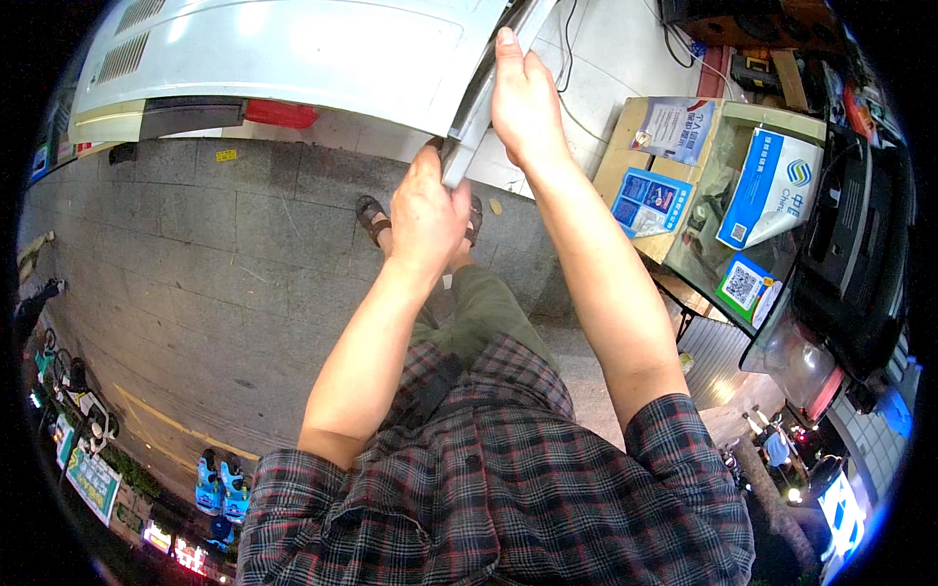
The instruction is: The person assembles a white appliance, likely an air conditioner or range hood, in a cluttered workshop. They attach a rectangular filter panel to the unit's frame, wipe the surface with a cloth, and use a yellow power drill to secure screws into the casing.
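Note:
A long, narrow panel with a silvery metal edge [473, 140] slants up beside the corner of a large white body [293, 49] with vent slots. My left hand [428, 217] is closed round the panel's near lower end, its fingertips partly hidden behind the edge. Higher up on the right side, my right hand [528, 103] grips the same edge, with the thumb stretched along it and the other fingers mostly out of sight. The panel's far end runs out of the top of the picture.
Along the white body's lower edge sits a red piece [280, 113]. To the right stands a glass display case [711, 210] with paper signs, and beyond it a black machine [855, 254]. Loose cables [570, 59] lie on pale floor tiles. Grey paving [195, 264] spreads left.

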The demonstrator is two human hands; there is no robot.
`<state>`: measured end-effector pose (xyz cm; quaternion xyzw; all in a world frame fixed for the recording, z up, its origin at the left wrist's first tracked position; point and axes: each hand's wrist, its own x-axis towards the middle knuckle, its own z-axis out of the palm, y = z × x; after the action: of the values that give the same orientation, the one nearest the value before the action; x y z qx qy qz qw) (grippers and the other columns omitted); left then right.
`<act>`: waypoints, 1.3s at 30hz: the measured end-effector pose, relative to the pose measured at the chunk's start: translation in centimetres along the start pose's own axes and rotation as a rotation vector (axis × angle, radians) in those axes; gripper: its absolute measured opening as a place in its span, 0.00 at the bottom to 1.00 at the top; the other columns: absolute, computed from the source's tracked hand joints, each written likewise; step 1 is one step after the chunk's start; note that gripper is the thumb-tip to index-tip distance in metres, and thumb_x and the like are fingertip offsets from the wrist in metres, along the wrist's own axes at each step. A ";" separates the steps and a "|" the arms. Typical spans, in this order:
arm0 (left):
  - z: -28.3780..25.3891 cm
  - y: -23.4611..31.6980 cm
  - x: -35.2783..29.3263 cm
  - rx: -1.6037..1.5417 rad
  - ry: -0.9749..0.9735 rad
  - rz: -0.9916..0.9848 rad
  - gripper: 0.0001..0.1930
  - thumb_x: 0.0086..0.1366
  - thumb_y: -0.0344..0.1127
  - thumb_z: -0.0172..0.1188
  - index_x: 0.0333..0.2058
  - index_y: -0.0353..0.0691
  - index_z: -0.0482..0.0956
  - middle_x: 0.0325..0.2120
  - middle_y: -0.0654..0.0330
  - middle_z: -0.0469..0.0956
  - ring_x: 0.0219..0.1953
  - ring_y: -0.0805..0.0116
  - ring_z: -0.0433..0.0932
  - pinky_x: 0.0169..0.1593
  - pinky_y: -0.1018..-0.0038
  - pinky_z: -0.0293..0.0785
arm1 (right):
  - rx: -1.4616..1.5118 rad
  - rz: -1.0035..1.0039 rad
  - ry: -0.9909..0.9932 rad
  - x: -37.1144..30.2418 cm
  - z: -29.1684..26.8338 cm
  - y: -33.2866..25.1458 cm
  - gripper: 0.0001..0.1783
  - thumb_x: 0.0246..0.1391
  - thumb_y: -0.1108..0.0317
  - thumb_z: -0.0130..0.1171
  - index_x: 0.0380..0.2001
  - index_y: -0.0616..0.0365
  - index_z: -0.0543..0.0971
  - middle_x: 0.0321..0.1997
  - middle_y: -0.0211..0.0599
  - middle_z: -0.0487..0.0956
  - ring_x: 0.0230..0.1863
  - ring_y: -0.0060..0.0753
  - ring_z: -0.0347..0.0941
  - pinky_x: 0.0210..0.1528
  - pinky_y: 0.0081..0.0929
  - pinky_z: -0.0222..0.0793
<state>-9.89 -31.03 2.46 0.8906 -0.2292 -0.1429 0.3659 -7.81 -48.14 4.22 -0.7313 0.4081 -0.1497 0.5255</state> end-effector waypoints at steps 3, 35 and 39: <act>0.1 -0.2 0.0 -0.036 -0.011 0.008 0.21 0.62 0.31 0.64 0.51 0.28 0.72 0.40 0.33 0.80 0.44 0.32 0.81 0.47 0.50 0.78 | 0.028 0.005 -0.037 -0.6 -0.1 -0.2 0.39 0.73 0.40 0.44 0.45 0.75 0.78 0.43 0.62 0.81 0.50 0.47 0.77 0.58 0.40 0.68; -0.5 0.8 -0.4 -0.168 -0.026 -0.100 0.19 0.67 0.40 0.61 0.49 0.32 0.73 0.40 0.34 0.81 0.44 0.32 0.80 0.49 0.47 0.76 | 0.027 0.016 -0.101 -3.4 0.6 0.1 0.39 0.74 0.42 0.42 0.62 0.74 0.71 0.60 0.64 0.77 0.65 0.53 0.71 0.68 0.40 0.61; -0.4 0.5 -0.4 -0.195 -0.036 -0.092 0.20 0.64 0.37 0.63 0.49 0.30 0.72 0.42 0.35 0.80 0.45 0.35 0.80 0.48 0.49 0.77 | 0.034 0.028 -0.108 -3.3 0.1 0.5 0.40 0.74 0.43 0.43 0.64 0.77 0.69 0.65 0.62 0.73 0.68 0.49 0.68 0.71 0.36 0.59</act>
<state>-10.22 -30.93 3.14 0.8577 -0.1798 -0.1970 0.4396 -10.02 -45.67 4.38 -0.7237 0.3865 -0.1095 0.5612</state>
